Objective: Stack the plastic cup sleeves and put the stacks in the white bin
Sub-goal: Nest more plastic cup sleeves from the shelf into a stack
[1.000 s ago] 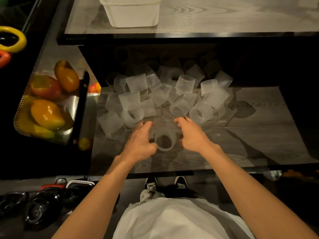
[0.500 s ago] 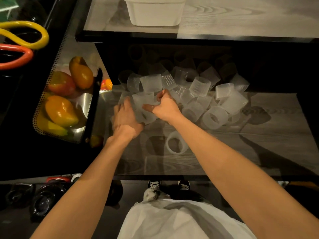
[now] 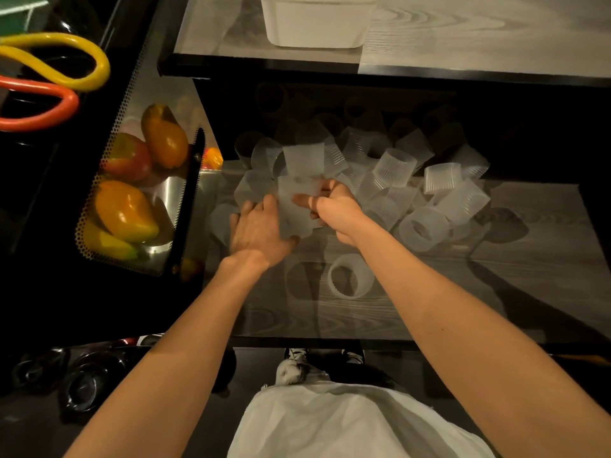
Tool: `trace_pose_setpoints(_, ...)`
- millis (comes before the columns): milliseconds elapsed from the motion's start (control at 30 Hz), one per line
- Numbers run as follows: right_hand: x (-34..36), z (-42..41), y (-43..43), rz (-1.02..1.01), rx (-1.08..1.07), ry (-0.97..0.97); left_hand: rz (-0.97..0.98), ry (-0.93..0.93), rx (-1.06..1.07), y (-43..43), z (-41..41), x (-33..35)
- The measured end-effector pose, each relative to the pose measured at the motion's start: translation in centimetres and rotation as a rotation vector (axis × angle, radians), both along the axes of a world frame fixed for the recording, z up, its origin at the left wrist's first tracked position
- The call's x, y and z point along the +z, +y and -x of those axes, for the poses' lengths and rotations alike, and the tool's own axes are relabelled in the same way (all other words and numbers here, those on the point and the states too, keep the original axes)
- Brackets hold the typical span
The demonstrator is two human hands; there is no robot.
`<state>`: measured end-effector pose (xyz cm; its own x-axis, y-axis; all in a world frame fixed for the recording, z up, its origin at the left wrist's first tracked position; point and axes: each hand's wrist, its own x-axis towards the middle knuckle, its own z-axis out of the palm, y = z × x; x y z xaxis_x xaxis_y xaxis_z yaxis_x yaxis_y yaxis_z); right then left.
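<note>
plastic cup sleeves [image 3: 393,180]: frosted, ribbed, translucent. i log them as a loose heap on the lower bench [image 3: 496,292], lying at all angles, some upright and some on their sides, the far ones lost in the shadow under the upper level.

head view, item by item:

- held sleeve [image 3: 296,206]: lifted at the left end of the heap, between both hands, wide end away from me. i cannot tell whether it is one sleeve or two nested.
- left hand [image 3: 261,229]: curled round the lower left of the held sleeve, thumb under its near edge; fingers blurred.
- right hand [image 3: 334,209]: pinching the right rim of the held sleeve, thumb on the near face, fingers bent behind it.
- lone sleeve [image 3: 350,276]: on its side on the bench, apart from the heap, nearer to me, opening facing me.
- white bin [image 3: 317,24]: on the upper bench level [image 3: 463,38], beyond the heap, well apart from both hands; its inside is out of view.
- mesh tray [image 3: 99,239]: left of the bench, holding orange and red fruit [image 3: 124,209].
- yellow loop [image 3: 66,57] and orange loop [image 3: 43,107]: far left, above the tray.
- white shirt [image 3: 347,421] and shoes [image 3: 297,355]: bottom edge, below the bench front.
</note>
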<state>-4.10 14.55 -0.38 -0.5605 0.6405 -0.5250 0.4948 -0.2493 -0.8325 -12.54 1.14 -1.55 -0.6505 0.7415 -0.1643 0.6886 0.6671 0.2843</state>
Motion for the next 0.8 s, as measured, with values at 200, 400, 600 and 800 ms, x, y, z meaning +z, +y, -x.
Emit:
trace_pose_setpoints(200, -0.4, -3.3, 0.7, -0.152, 0.101, 0.041, -0.037, -0.099, 0.021, 0.0, -0.3, 0.6)
trace_pose_setpoints(400, -0.2, -5.7, 0.8, -0.318, 0.276, 0.035, -0.204, -0.270, 0.100, -0.7, -1.4, 0.4)
trace_pose_setpoints(600, 0.8, -7.3, 0.7, -0.456, 0.501, -0.022, -0.312, -0.378, 0.114, -1.2, -3.2, -0.1)
trace_pose_setpoints(800, 1.4, -9.7, 0.8, -0.287, 0.398, 0.120, -0.444, -0.524, 0.164, -0.8, -5.1, 0.3)
